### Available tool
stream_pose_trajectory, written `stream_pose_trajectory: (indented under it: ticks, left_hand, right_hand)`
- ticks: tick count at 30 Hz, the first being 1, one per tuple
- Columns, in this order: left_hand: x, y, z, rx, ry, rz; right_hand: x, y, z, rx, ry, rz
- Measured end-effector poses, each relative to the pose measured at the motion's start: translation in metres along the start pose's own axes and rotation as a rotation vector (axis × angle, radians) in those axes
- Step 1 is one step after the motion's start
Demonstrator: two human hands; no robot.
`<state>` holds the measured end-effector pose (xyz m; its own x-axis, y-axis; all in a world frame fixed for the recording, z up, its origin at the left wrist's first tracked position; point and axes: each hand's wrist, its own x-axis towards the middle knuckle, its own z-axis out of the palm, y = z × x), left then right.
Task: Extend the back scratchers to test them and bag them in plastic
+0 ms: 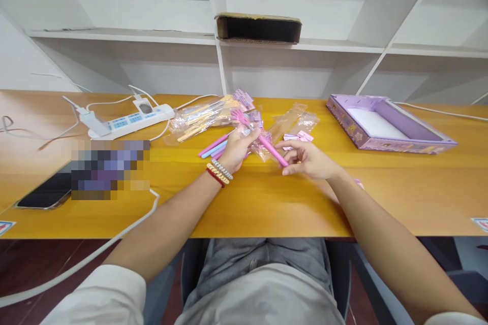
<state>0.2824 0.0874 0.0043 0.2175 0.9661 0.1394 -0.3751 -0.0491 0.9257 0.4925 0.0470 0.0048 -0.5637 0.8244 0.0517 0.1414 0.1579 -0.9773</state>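
A slim pink stick (273, 151) with a small hand-shaped head lies slantwise between my hands, above the table. My left hand (240, 144) is closed around it just below the head. Thumb and fingers of my right hand (303, 159) pinch its lower right end. Under and beside my left hand lie more pink, blue and purple sticks (213, 148), partly covered by it. Behind them sit yellow sticks (202, 121) in clear plastic bags. To the right are clear bags (292, 122) and small pink and white printed cards (299, 136).
A purple open box (396, 144) stands on the table's right side. At the left are a white power strip (131, 121) with plugs and cables, and a black phone (48, 188) beside a pixelated patch. White shelves rise behind, holding a cardboard box (259, 28).
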Motion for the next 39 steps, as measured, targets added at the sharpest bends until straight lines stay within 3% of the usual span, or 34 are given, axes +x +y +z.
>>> stream_pose_trajectory:
  ticks: [7, 13, 22, 26, 33, 39]
  left_hand:
    - [-0.003, -0.002, 0.001, 0.032, -0.144, -0.008]
    - [-0.007, -0.002, 0.005, 0.078, -0.218, -0.052]
    - [-0.016, -0.004, 0.012, 0.29, -0.462, 0.009]
    - [-0.016, -0.004, 0.013, 0.301, -0.47, 0.035]
    - [-0.016, -0.002, 0.017, 0.161, -0.398, 0.093]
    - [-0.014, -0.007, 0.016, 0.072, -0.298, 0.001]
  right_hand:
    - [0.0, -0.001, 0.005, -0.094, 0.15, -0.069]
    - [-0.002, 0.001, 0.007, -0.154, 0.163, -0.148]
    - [0.001, 0.002, 0.009, -0.49, 0.304, -0.249]
    - [0.002, 0.003, 0.008, -0.604, 0.317, -0.293]
    - [0.001, 0.002, 0.01, -0.684, 0.211, -0.335]
    - [0.001, 0.002, 0.012, -0.659, 0.14, -0.322]
